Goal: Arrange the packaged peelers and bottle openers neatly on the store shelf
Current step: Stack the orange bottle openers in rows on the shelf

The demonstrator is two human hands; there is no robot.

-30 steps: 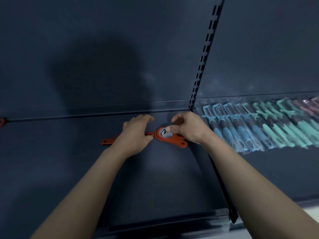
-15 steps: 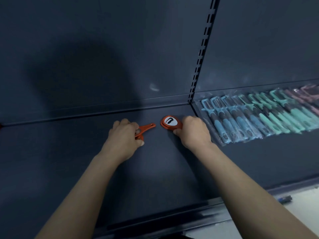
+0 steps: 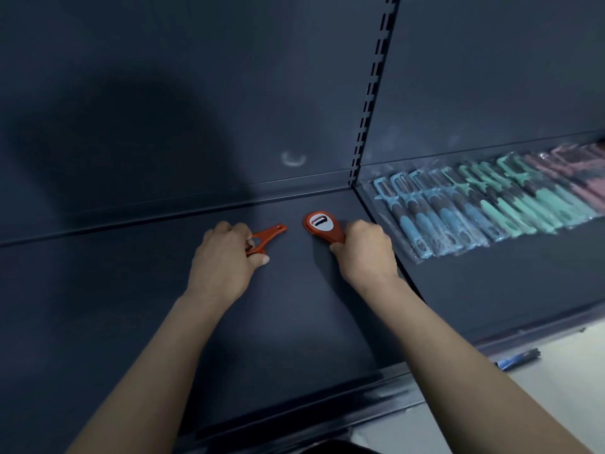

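Note:
On the dark shelf [image 3: 294,316] my right hand [image 3: 365,253] grips an orange bottle opener [image 3: 321,224] with a round head and a grey metal insert; the head lies flat, pointing toward the back wall. My left hand [image 3: 226,253] holds a second, slimmer orange opener [image 3: 266,235], whose thin handle sticks out to the right toward the first one. The two openers are apart by a small gap. On the neighbouring shelf section to the right lies a row of packaged peelers [image 3: 484,204] in blue, teal and pink.
A slotted upright [image 3: 370,90] divides the two shelf sections. The dark back wall [image 3: 196,109] rises just behind the openers. The shelf's front lip [image 3: 294,417] runs below my forearms. A blue object [image 3: 517,358] lies on the pale floor at the lower right.
The two openers, joined end to end a second ago, are now apart, one in each hand. Both hands have drawn back slightly toward me and the view has shifted left.

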